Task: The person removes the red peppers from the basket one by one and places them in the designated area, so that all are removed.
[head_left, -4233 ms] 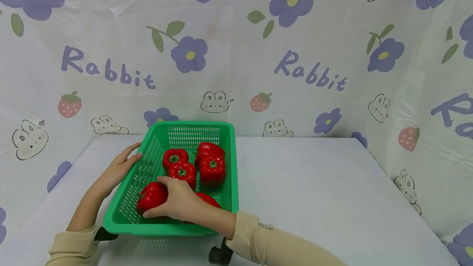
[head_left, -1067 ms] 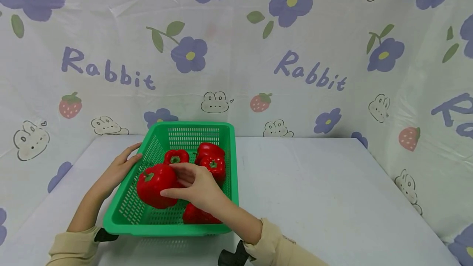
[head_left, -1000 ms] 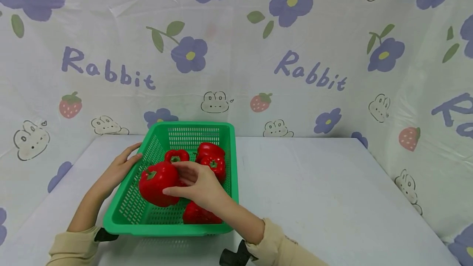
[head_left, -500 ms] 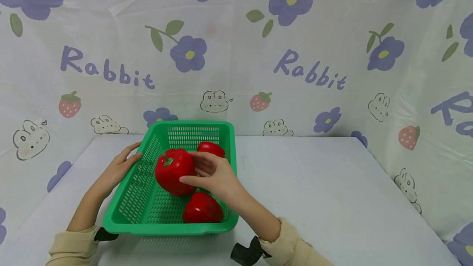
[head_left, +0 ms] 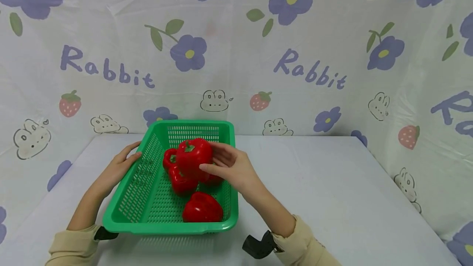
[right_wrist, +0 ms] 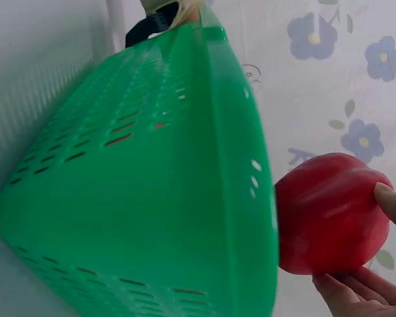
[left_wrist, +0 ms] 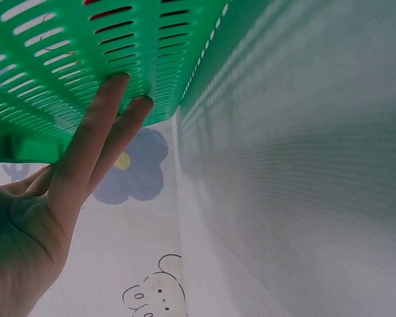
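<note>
My right hand [head_left: 236, 166] holds a red bell pepper [head_left: 193, 156] between thumb and fingers, raised over the right part of a green slotted plastic basket [head_left: 170, 228]. The right wrist view shows that bell pepper [right_wrist: 333, 211] above the basket rim, with the thumb on one side and fingertips on the other. Under it, more red bell peppers [head_left: 182, 183] lie in the basket, partly hidden. One more pepper [head_left: 202, 207] lies in the near right corner. My left hand [head_left: 118, 169] rests on the basket's left side; its straight fingers [left_wrist: 92, 132] touch the outer slotted wall.
The basket stands on a white table [head_left: 314, 192], which stretches to its right. A cloth backdrop [head_left: 236, 44] with flowers, rabbits and lettering hangs behind and at the sides. A black wrist mount [head_left: 258, 245] juts from the right wrist near the basket's front right corner.
My right hand has lifted the pepper from the basket's near left corner and carried it right and farther back, still above the basket. My left hand and the basket have stayed in place.
</note>
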`<state>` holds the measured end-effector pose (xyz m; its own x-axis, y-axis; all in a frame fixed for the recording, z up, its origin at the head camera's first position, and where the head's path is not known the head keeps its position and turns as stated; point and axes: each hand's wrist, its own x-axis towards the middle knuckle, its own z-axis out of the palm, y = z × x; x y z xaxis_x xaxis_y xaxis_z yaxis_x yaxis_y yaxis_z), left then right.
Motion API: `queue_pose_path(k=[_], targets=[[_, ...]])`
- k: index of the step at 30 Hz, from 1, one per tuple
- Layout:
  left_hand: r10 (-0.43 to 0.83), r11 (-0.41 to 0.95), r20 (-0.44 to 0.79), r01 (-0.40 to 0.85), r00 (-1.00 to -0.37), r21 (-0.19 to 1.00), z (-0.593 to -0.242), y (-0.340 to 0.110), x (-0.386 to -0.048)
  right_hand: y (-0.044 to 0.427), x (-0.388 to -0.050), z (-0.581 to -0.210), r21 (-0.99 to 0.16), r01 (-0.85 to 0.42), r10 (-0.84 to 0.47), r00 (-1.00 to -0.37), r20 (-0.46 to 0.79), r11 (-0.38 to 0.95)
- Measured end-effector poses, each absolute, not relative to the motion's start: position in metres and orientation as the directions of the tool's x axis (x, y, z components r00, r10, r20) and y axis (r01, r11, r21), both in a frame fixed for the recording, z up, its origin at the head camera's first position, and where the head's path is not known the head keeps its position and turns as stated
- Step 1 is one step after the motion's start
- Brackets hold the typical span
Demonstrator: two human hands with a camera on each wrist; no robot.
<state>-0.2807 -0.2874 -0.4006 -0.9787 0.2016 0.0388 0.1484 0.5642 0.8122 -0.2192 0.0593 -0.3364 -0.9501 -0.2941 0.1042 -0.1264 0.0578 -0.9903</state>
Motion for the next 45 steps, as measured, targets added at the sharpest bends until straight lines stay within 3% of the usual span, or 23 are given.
queue_pose_path(k=[45], targets=[[0.204,0.547,0.044,0.151,-0.978,0.823,-0.4,-0.287,-0.279,0.149,-0.246,-0.359,-0.993,-0.113,-0.01,-0.994,0.113,0.045]])
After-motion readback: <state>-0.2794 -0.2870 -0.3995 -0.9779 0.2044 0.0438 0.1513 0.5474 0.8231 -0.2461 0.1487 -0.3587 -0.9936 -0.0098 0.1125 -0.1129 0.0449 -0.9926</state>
